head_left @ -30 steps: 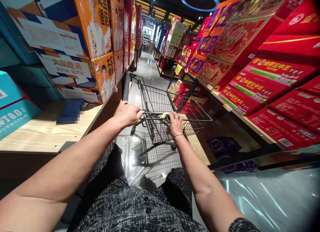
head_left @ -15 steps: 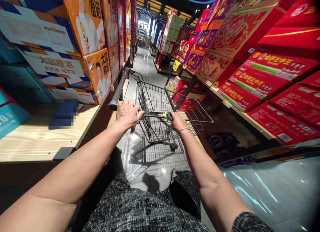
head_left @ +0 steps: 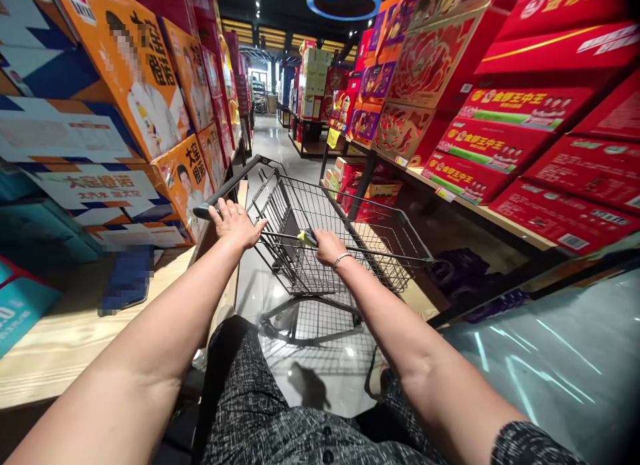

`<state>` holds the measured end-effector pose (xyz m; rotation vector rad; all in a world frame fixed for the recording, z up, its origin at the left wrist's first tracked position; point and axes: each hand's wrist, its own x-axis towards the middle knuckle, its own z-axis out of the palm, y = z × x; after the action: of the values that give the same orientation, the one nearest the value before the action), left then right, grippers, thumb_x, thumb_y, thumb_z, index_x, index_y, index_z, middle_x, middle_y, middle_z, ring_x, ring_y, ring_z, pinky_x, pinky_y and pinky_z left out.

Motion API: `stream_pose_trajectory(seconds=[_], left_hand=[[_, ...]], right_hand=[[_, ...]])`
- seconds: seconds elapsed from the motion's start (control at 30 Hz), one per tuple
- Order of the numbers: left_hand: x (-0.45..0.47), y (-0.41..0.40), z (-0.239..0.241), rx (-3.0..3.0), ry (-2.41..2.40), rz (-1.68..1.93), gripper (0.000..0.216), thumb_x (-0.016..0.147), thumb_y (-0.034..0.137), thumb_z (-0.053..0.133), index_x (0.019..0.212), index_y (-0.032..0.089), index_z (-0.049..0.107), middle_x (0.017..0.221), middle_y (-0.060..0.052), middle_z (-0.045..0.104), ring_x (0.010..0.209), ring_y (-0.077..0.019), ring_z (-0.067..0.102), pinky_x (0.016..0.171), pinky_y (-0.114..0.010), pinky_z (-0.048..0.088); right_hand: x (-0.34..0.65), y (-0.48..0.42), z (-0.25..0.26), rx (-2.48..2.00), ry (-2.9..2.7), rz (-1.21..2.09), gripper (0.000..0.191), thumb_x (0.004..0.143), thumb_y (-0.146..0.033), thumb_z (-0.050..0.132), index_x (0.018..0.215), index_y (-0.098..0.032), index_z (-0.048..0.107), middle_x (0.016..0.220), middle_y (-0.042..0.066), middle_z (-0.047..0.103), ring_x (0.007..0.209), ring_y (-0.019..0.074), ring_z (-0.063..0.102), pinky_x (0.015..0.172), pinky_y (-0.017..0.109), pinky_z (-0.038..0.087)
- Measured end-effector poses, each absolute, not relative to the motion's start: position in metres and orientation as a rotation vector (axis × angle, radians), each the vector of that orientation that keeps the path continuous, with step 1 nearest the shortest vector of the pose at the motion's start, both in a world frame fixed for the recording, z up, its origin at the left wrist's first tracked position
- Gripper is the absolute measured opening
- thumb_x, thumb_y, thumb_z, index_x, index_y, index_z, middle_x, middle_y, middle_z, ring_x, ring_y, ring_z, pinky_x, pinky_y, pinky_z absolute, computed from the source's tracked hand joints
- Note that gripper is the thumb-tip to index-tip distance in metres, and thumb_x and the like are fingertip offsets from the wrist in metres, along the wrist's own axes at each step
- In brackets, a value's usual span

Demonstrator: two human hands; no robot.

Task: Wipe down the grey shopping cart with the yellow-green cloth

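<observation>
Black wire held under two bare hands

Nearest, a left hand (head_left: 233,223) is laid over the close end of the cart's handle (head_left: 234,185), its fingers spread rather than wrapped; how firmly it is pressed down cannot be told. By the right hand (head_left: 330,247), whose fingers are curled in, a yellow-and-grey piece (head_left: 307,237) is held at the near rim (head_left: 385,254); whether the rim itself is gripped is hidden.

Just beyond, the shopping cart (head_left: 325,275) is stood sideways on the shiny floor (head_left: 345,368), between a wooden shelf (head_left: 55,368) on the left and stacked red boxes (head_left: 485,148) on the right. No goods can be seen in its basket.

The frame is judged stiff and not easily damaged, awkward to lift but light to roll, with some swing likely when only one end is pushed. The thin wires may feel slick and hard on the skin, so the best hold is judged to be offered by the thick handle, with the rim used for steering.

Farther off, orange boxes (head_left: 187,175) are lined along the left, and beyond them pale cartons (head_left: 314,81) are stacked.
</observation>
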<state>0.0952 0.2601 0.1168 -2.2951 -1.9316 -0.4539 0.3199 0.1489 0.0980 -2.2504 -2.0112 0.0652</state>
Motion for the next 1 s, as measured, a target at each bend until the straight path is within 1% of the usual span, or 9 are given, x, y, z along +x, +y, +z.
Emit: stream_pose_trajectory(seconds=[0.13,0.27,0.5,0.63,0.7,0.77,0.9,0.93,1.0], left_hand=[[0.093,0.28,0.117,-2.241,-2.069,-0.431,0.107,0.083,0.071,0.042,0.152,-0.009,0.024,0.162,-0.028,0.015,0.153,-0.0412,-0.004,0.123,-0.053,-0.001],[0.084,0.29,0.115,-2.241,-2.076,-0.467,0.11,0.082,0.066,0.051,0.153,-0.01,0.018,0.164,-0.027,0.008,0.153,-0.0387,-0.01,0.124,-0.05,0.003],[0.077,0.308,0.115,-2.242,-2.08,-0.466,0.11,0.079,0.048,0.064,0.156,-0.006,0.006,0.165,-0.025,-0.002,0.153,-0.0364,-0.011,0.124,-0.051,0.007],[0.084,0.314,0.112,-2.256,-2.086,-0.546,0.102,0.081,0.039,0.066,0.158,0.004,0.01,0.166,-0.023,-0.003,0.153,-0.0372,-0.01,0.123,-0.054,0.009],[0.094,0.309,0.107,-2.267,-2.086,-0.631,0.098,0.082,0.039,0.065,0.159,0.009,0.013,0.166,-0.022,-0.005,0.152,-0.0388,-0.011,0.122,-0.058,0.007],[0.108,0.299,0.1,-2.289,-2.038,-0.755,0.098,0.082,0.042,0.066,0.159,0.011,0.014,0.166,-0.021,-0.01,0.151,-0.0397,-0.014,0.121,-0.06,0.001],[0.129,0.285,0.082,-2.443,-2.003,-0.891,0.101,0.081,0.045,0.066,0.159,0.008,0.014,0.165,-0.022,-0.013,0.15,-0.041,-0.019,0.12,-0.062,0.001],[0.131,0.286,0.078,-2.462,-2.006,-0.882,0.098,0.082,0.044,0.065,0.159,0.008,0.016,0.165,-0.022,-0.012,0.15,-0.0396,-0.018,0.12,-0.061,0.001],[0.13,0.29,0.071,-2.498,-1.963,-0.848,0.096,0.08,0.039,0.064,0.159,0.012,0.017,0.166,-0.02,-0.011,0.151,-0.0377,-0.018,0.12,-0.062,-0.001]], right_hand=[[0.312,0.152,0.109,-2.208,-2.077,0.169,0.037,0.079,-0.012,0.058,0.115,-0.022,0.059,0.11,0.007,0.071,0.099,0.0223,0.064,0.074,0.027,0.043],[0.302,0.149,0.114,-2.172,-2.106,0.279,0.039,0.077,-0.014,0.058,0.115,-0.022,0.057,0.106,0.008,0.072,0.094,0.0227,0.067,0.069,0.026,0.042],[0.291,0.151,0.11,-2.033,-1.967,0.583,0.038,0.072,-0.012,0.059,0.109,-0.02,0.057,0.098,0.007,0.071,0.087,0.0218,0.066,0.067,0.026,0.045],[0.311,0.166,0.1,-1.735,-1.661,1.046,0.036,0.069,-0.013,0.063,0.103,-0.019,0.057,0.092,0.003,0.069,0.079,0.0173,0.066,0.065,0.024,0.05],[0.327,0.176,0.087,-1.612,-1.54,1.156,0.039,0.069,-0.012,0.063,0.106,-0.019,0.056,0.092,0.001,0.069,0.077,0.015,0.066,0.067,0.023,0.052],[0.342,0.189,0.071,-1.658,-1.586,1.086,0.039,0.069,-0.009,0.062,0.107,-0.019,0.058,0.089,0.0,0.068,0.074,0.0133,0.065,0.065,0.022,0.052],[0.364,0.229,0.047,-1.933,-1.926,0.578,0.033,0.064,-0.002,0.065,0.094,-0.016,0.068,0.08,0.0,0.065,0.071,0.0135,0.059,0.065,0.023,0.049],[0.367,0.244,0.046,-1.947,-1.956,0.476,0.034,0.064,-0.002,0.065,0.094,-0.016,0.07,0.085,0.002,0.065,0.076,0.0151,0.059,0.07,0.025,0.05],[0.369,0.276,0.052,-1.925,-1.936,0.35,0.045,0.069,-0.002,0.061,0.109,-0.02,0.07,0.104,0.005,0.064,0.096,0.0207,0.055,0.085,0.034,0.048]])
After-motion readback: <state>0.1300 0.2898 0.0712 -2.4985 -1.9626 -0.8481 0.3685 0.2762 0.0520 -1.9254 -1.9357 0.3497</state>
